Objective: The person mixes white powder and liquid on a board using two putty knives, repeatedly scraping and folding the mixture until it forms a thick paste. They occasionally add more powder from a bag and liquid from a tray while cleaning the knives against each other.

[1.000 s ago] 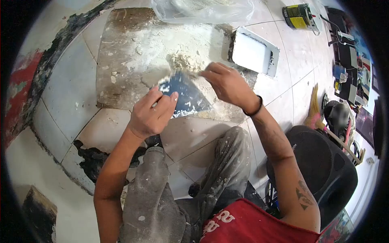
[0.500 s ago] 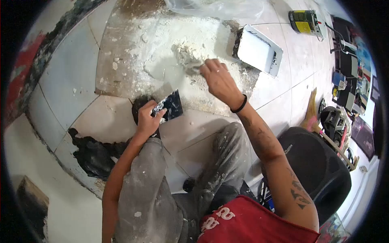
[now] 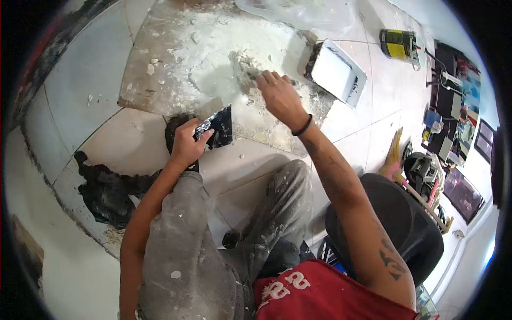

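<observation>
My left hand is closed on a flat black putty spreader smeared with white paste, held above the floor by my shoe. My right hand is closed around a putty knife whose greyish blade meets the lumpy part of the white plaster. Most of its handle is hidden by my fingers. The plaster is spread over a stained brown board lying on the tiles. Right of my right hand, a white rectangular tray with handwriting inside rests at the board's edge.
A yellow-and-black can stands at the upper right. Clear plastic sheeting lies beyond the board. Crumpled black plastic is left of my leg. On the right are a black speaker-like case and a broom.
The view has shifted a little. My right hand and the putty knife have moved slightly up within the plaster. My left hand still holds the spreader in much the same place.
</observation>
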Demonstrator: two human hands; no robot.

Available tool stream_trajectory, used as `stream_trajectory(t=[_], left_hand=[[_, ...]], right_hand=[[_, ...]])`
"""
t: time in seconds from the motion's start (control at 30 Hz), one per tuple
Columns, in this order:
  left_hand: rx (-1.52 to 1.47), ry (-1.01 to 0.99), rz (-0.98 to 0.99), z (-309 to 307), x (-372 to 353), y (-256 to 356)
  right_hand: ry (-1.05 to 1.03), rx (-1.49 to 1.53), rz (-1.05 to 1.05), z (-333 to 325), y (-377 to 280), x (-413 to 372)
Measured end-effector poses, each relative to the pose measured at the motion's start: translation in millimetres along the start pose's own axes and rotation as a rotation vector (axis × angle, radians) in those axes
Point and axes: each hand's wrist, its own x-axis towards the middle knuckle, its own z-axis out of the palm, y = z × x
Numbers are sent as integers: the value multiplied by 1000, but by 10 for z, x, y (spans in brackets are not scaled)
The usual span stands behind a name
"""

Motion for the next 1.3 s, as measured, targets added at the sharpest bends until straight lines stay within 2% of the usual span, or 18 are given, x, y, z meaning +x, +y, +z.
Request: stream_trajectory(t=[0.1, 0.13, 0.23, 0.37, 0.4, 0.47, 0.53, 0.67, 0.7, 0.8, 0.93, 0.97, 1.07, 1.1, 1.2, 1.27, 1.3], left_hand=[[8, 14, 23, -18, -47, -30], [11, 17, 41, -7, -36, -32], [-40, 27, 33, 26, -24, -29], [-23, 4, -4, -37, -38, -19], [-24, -1, -6, -23, -51, -39], [-10, -21, -29, -22, -43, -14], [-13, -54, -79, -62, -24, 40], [-6, 52, 59, -11, -43, -36], [12, -36, -45, -33, -55, -43], [-7, -19, -30, -27, -34, -9], [10, 91, 66, 1, -48, 4], [9, -6, -79, -33, -48, 28], [-37, 8, -38, -18, -41, 27], [-23, 15, -18, -33, 4, 34], [1, 8, -33, -44, -61, 8], [-18, -14, -62, -40, -42, 57], [0, -59, -94, -61, -32, 86]], right_hand=[[-93, 105, 109, -175, 66, 57], [-23, 77, 66, -249, 67, 105], [21, -168, -25, 102, 1, 48], [-108, 33, 68, -176, 83, 125], [29, 32, 8, -236, 90, 165], [29, 14, 65, 19, 99, 140], [36, -85, -28, 124, -40, 62], [-36, 34, 41, -109, 115, 168], [26, -12, 20, -224, 93, 220], [158, -108, -56, 133, -7, 144], [105, 44, -42, -51, 185, 199], [34, 12, 5, -226, 144, 293], [109, -61, -10, 198, 113, 226], [19, -97, 0, 99, 44, 238], [31, 43, -46, -53, 258, 363], [97, -8, -73, -130, 261, 449], [109, -35, -72, 35, 216, 348]])
